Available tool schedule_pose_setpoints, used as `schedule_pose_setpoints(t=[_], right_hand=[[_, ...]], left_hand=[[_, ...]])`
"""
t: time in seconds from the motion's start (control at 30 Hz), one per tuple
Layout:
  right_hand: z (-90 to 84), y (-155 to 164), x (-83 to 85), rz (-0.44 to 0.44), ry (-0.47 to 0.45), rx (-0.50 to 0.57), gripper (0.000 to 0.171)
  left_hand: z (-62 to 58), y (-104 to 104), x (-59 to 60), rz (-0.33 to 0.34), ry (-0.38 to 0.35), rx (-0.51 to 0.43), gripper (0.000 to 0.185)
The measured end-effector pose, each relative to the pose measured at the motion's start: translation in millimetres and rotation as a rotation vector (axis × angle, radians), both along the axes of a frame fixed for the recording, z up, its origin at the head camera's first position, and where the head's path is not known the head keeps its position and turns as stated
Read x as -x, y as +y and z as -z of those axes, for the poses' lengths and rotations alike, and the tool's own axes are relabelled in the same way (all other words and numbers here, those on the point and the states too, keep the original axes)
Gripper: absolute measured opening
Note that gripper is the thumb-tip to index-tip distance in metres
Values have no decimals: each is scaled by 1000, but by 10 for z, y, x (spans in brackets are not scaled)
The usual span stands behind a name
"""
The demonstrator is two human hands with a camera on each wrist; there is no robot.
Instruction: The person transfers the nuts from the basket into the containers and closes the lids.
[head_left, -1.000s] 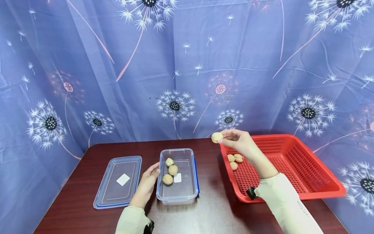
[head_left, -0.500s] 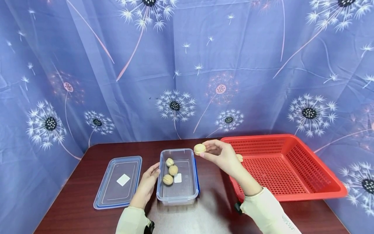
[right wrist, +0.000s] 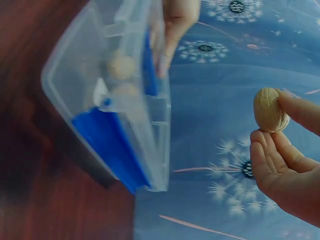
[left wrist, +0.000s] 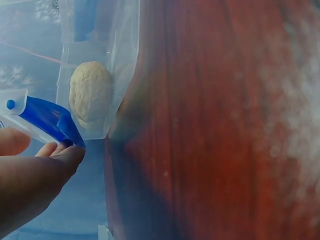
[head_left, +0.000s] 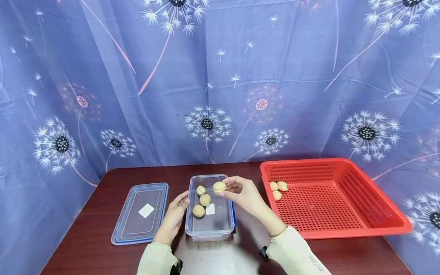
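A person's right hand point(head_left: 240, 193) pinches a walnut point(head_left: 219, 187) between thumb and fingertips, holding it in the air over the far end of a clear plastic container point(head_left: 210, 225) on a dark wooden bench point(head_left: 103, 252). The right-wrist view shows the same walnut point(right wrist: 270, 110) gripped at the fingertips point(right wrist: 295, 107), clear of the container's rim. Three more walnuts point(head_left: 203, 199) lie inside the container, close together near its left wall. The left hand point(head_left: 173, 215) rests against the container's left side, fingers extended along the wall rather than curled around it. The container's blue-rimmed lid point(head_left: 141, 213) lies flat on the bench just to the left of that hand. To the right, apart from the container, sits a red perforated basket point(head_left: 343, 225), with three walnuts point(head_left: 277, 189) clustered in its near-left corner. A dandelion-print curtain point(head_left: 220, 84) hangs behind.
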State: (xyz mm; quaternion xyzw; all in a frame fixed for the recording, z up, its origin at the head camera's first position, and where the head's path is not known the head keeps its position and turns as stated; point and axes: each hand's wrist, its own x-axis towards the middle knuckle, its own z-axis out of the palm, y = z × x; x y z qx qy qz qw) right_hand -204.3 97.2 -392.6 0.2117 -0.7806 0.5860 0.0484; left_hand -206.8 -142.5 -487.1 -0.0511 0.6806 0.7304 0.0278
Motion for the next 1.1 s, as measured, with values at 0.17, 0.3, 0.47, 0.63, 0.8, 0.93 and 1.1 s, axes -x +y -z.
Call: schedule_pose_setpoints(t=[0.17, 0.3, 0.47, 0.63, 0.8, 0.93, 1.1], right_hand=[[174, -116, 47, -13, -26, -18, 28], [245, -213, 41, -47, -40, -16, 29], [334, -355, 38, -90, -59, -7, 29], [480, -484, 57, -109, -79, -47, 28], [585, -554, 67, -130, -104, -80, 28], [628, -588, 88, -131, -89, -92, 28], [682, -643, 105, -129, -77, -121, 27]], left_hand=[[16, 4, 2, -4, 16, -7, 44], [19, 7, -4, 3, 26, -3, 43], [11, 8, -8, 0, 33, -5, 43], [3, 10, -21, 4, 34, 4, 42], [21, 5, -12, 7, 30, 3, 42], [31, -1, 5, 8, 32, -2, 42], [39, -21, -19, 14, 51, -3, 42]])
